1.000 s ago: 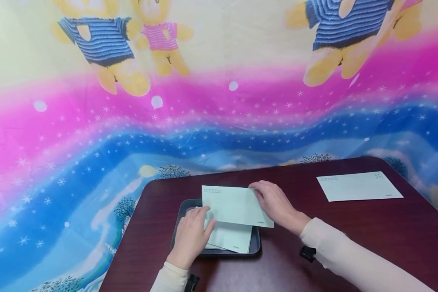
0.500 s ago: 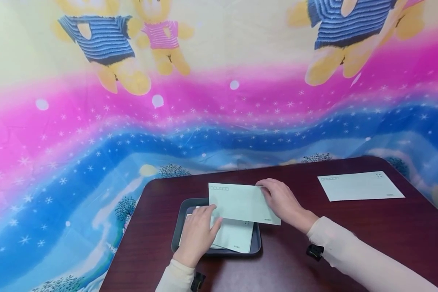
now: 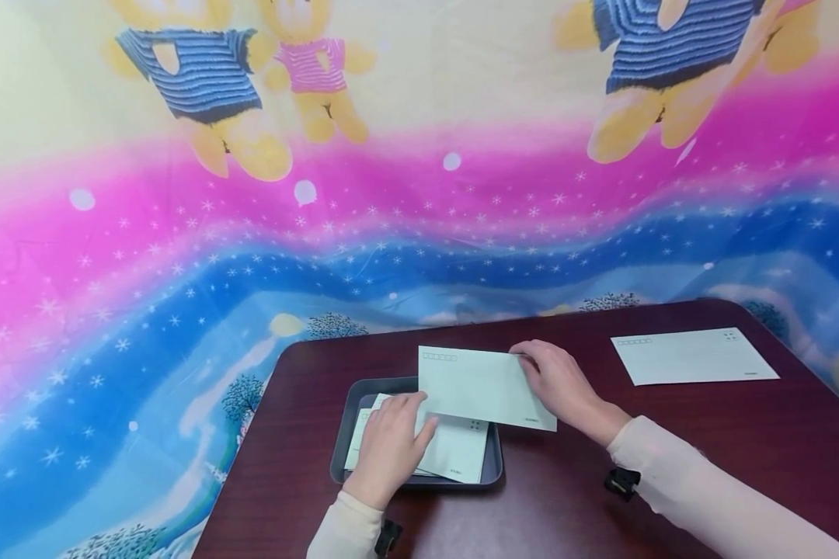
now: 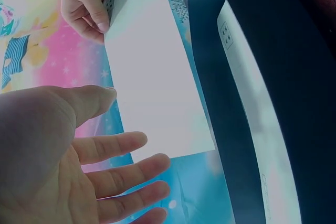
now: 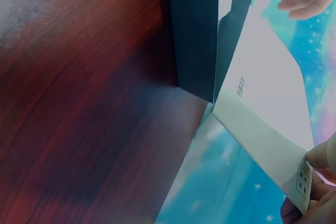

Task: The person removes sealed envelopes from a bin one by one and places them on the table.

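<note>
My right hand (image 3: 562, 384) pinches a pale envelope (image 3: 478, 388) by its far right corner. In the right wrist view the thumb and fingers close on the stamp-box corner of that envelope (image 5: 273, 93). The held envelope hangs above the right part of a dark grey tray (image 3: 499, 466). Other envelopes (image 3: 454, 450) lie in the tray, overlapping at different angles. My left hand (image 3: 391, 446) is over the tray, near the held envelope's left edge. In the left wrist view the left hand (image 4: 89, 156) has its fingers extended and spread, gripping nothing.
Another envelope (image 3: 695, 357) lies flat by itself at the right of the dark red-brown table (image 3: 566, 512). Behind the table hangs a cloth (image 3: 419, 194) printed with bears and snowflakes. Black cameras (image 3: 622, 481) are strapped at both wrists.
The right hand has carried the pinched envelope to the right, uncovering more of the envelopes in the tray. My left hand has shifted slightly right as well.
</note>
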The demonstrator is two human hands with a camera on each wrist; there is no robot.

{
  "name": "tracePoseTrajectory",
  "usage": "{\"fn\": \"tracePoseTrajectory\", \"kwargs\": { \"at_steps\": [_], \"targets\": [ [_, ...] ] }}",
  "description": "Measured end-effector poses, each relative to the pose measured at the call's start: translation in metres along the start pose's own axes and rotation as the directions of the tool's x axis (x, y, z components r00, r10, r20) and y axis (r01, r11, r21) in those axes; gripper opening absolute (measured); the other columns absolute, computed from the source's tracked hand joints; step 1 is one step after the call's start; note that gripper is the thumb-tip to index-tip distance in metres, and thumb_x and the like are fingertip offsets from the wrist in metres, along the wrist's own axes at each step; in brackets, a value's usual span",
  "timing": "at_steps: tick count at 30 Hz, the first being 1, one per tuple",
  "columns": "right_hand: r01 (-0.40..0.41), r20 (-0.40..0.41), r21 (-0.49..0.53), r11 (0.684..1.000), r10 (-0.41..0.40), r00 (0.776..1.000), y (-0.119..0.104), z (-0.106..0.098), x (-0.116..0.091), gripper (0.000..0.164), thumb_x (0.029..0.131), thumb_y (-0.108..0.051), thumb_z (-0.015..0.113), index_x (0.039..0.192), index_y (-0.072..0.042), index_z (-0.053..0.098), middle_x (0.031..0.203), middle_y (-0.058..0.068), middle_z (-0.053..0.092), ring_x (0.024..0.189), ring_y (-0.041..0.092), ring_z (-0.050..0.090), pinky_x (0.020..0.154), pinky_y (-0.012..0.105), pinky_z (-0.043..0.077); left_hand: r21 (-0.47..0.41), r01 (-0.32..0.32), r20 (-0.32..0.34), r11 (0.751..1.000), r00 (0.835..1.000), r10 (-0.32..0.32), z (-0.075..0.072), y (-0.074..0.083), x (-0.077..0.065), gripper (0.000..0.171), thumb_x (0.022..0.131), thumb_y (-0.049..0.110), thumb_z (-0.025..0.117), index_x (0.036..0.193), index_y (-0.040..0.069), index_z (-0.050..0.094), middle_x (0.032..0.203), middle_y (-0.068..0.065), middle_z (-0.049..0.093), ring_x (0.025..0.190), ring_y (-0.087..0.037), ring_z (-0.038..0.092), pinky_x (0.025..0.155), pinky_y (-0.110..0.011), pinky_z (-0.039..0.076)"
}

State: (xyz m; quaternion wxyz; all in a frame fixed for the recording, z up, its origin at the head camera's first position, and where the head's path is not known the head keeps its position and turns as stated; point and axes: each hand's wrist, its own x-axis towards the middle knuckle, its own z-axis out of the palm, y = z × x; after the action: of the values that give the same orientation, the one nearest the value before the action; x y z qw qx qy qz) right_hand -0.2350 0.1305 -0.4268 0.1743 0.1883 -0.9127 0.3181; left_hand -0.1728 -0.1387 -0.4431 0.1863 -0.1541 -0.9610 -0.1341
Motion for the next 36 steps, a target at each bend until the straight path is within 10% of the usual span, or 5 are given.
{"fn": "tracePoseTrajectory", "kwargs": {
  "at_steps": [36],
  "targets": [
    [-0.056, -0.001, 0.033, 0.998, 0.056, 0.998, 0.042, -0.034, -0.003, 0.025, 0.095, -0.009, 0.050, 0.115, -0.008, 0.065, 0.110, 0.013, 0.064, 0.091, 0.024, 0.061, 0.072, 0.042, 0.049, -0.004, -0.027, 0.087, 1.000, 0.996, 0.027, 0.000, 0.027, 0.011, 0.045, 0.091, 0.042, 0.054, 0.125, 0.013, 0.061, 0.118, -0.005, 0.064, 0.111, -0.023, 0.056, 0.088, -0.044, 0.047]
  ]
}}
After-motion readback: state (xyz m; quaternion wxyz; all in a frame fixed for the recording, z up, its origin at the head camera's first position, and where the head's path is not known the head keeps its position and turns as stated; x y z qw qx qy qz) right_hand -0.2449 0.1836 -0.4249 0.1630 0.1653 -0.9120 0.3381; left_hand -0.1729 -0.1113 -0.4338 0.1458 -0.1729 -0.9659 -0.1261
